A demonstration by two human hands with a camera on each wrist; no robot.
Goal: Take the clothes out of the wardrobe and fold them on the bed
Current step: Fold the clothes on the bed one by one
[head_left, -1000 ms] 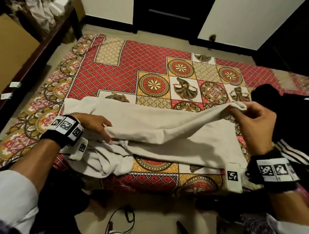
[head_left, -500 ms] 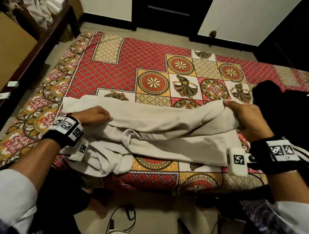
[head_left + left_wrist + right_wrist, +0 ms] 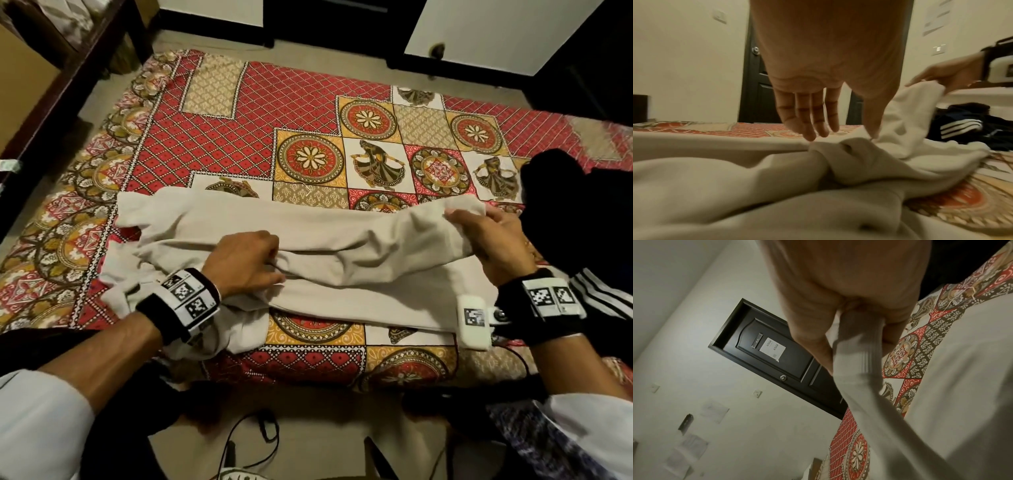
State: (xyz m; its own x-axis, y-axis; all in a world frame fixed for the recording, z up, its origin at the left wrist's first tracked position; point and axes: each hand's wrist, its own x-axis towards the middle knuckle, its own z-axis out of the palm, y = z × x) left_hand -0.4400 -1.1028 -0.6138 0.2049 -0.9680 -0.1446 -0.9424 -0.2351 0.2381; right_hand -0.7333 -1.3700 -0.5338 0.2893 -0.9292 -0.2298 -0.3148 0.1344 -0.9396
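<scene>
Two hands work a cream garment (image 3: pixel 342 240) spread across the near side of the bed (image 3: pixel 267 130), seen from the head camera. Since a second ago the left hand (image 3: pixel 245 263) has slid rightward from the garment's left end to its middle, where it lies palm down on the folded cloth. The right hand (image 3: pixel 493 240) has dropped lower, bringing the raised ribbed end down toward the bed. The fabric looks soft, thick and matte, creased into long folds; the bedcover is a flat printed patchwork of red lattice, round medallions and dancer panels. A black garment with white stripes (image 3: pixel 589 240) lies heaped just beside the right hand.

From the left wrist camera, the left hand (image 3: pixel 818 100) shows straight, relaxed fingers (image 3: pixel 809 123) with tips touching a bunched knot of the cream garment (image 3: pixel 838 162), gripping nothing.

From the right wrist camera, the right hand (image 3: pixel 838 305) pinches a ribbed cuff of the cream garment (image 3: pixel 861 353) between thumb and curled fingers (image 3: pixel 813 340), the cloth trailing down to the bed (image 3: pixel 910 353).
</scene>
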